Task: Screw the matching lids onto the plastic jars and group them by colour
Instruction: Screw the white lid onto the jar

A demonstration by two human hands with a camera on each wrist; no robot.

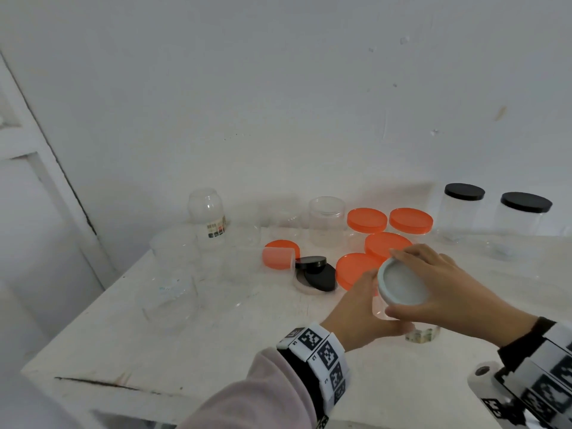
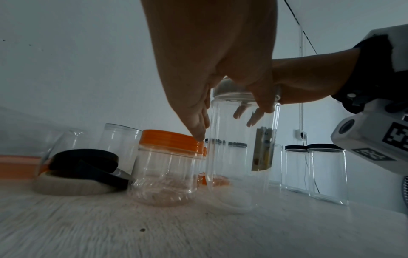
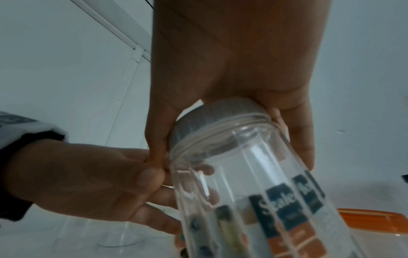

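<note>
Tall clear ribbed plastic jar, labelled, upright on the white grained tabletop: left hand wraps its wall; right hand fingers curl round its round ridged grey-white lid.

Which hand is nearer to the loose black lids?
Left. The left hand grips the jar beside the black lids; the right hand holds the white lid, farther right.
</note>
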